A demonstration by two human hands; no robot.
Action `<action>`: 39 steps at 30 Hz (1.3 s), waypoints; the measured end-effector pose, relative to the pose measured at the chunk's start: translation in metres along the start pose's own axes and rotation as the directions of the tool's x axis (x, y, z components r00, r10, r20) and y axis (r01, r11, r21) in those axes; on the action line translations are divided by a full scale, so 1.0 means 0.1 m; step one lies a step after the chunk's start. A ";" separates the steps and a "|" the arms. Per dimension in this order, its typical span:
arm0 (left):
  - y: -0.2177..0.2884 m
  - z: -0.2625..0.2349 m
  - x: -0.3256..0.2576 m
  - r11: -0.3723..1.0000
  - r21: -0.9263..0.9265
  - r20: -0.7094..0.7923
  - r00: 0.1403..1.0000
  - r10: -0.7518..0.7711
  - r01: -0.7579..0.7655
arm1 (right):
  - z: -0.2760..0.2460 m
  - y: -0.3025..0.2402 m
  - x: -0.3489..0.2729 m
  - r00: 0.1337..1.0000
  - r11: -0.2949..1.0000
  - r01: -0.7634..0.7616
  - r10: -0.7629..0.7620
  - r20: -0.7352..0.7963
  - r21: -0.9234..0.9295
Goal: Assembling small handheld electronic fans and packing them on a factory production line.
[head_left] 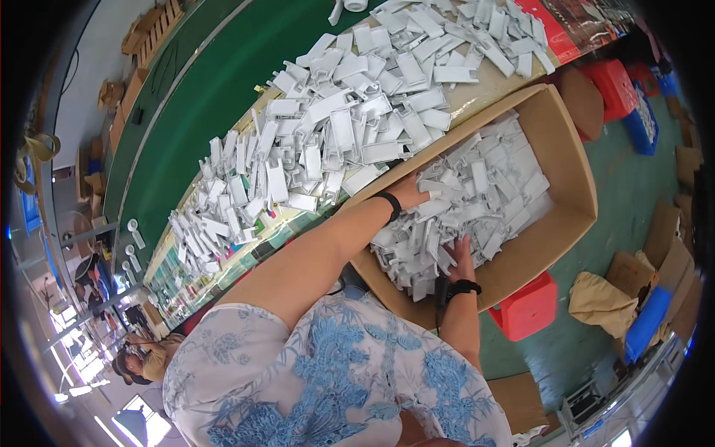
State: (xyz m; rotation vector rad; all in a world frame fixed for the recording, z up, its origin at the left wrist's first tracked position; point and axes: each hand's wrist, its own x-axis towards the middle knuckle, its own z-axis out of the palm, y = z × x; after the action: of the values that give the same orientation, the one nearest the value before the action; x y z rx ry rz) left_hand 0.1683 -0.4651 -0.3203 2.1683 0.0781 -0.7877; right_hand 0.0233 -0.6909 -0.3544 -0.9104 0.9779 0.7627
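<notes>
An open cardboard box is in front of me, partly filled with a heap of white plastic parts. My left hand reaches over the box's table-side edge onto the heap. Its visible fingers are stretched out against the parts, some fingertips hidden among them. On the near side of the heap is my right hand, fingers extended and apart, touching parts beside it. Neither hand visibly grips a part. A dark band circles each wrist. More loose white plastic parts are piled along the table beside the box.
A green surface runs beyond the piled table. Red stools stand beside the box, and a blue crate lies farther right. Cardboard and a tan sack lie on the floor at right. Another person is at lower left.
</notes>
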 end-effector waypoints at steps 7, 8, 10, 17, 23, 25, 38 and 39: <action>-0.16 -0.03 0.10 0.983 -0.175 0.231 0.969 0.088 -0.047 | 0.72 -0.18 -0.28 0.989 0.944 0.001 -0.050 0.142 0.330; -0.17 -0.01 0.13 0.994 -0.098 0.269 0.961 0.063 -0.038 | 0.69 -0.18 -0.22 0.989 0.945 0.000 -0.047 0.137 0.327; 0.01 0.02 0.16 0.999 -0.036 0.293 0.956 0.031 -0.021 | 0.56 -0.19 -0.18 0.984 0.933 0.031 -0.092 0.154 0.359; -0.60 0.42 0.27 0.980 -0.096 0.240 0.951 0.193 -0.175 | 0.63 -0.10 0.20 0.963 0.906 0.100 -0.191 0.188 0.410; 0.01 0.16 -0.05 0.999 -0.045 0.264 0.964 0.025 -0.014 | 0.61 -0.07 -0.06 0.979 0.926 0.105 -0.161 0.128 0.362; 0.09 0.10 -0.14 0.993 -0.117 0.330 0.941 0.069 -0.032 | 0.70 -0.18 -0.21 0.977 0.919 0.149 -0.195 0.091 0.364; 0.60 -0.10 -0.55 0.910 -0.315 0.111 0.942 0.316 -0.268 | 0.56 -0.12 -0.39 0.875 0.801 0.395 -0.478 0.084 0.449; 0.73 -0.18 -0.64 0.918 -0.296 0.143 0.938 0.317 -0.265 | 0.58 -0.14 -0.46 0.861 0.774 0.428 -0.507 0.050 0.466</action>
State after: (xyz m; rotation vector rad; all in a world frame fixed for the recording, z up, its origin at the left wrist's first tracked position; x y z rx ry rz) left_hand 0.1480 -0.4883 -0.2268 1.7829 -0.2198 -0.7549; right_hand 0.0382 -0.6510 -0.2922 -0.6321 0.6798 0.1672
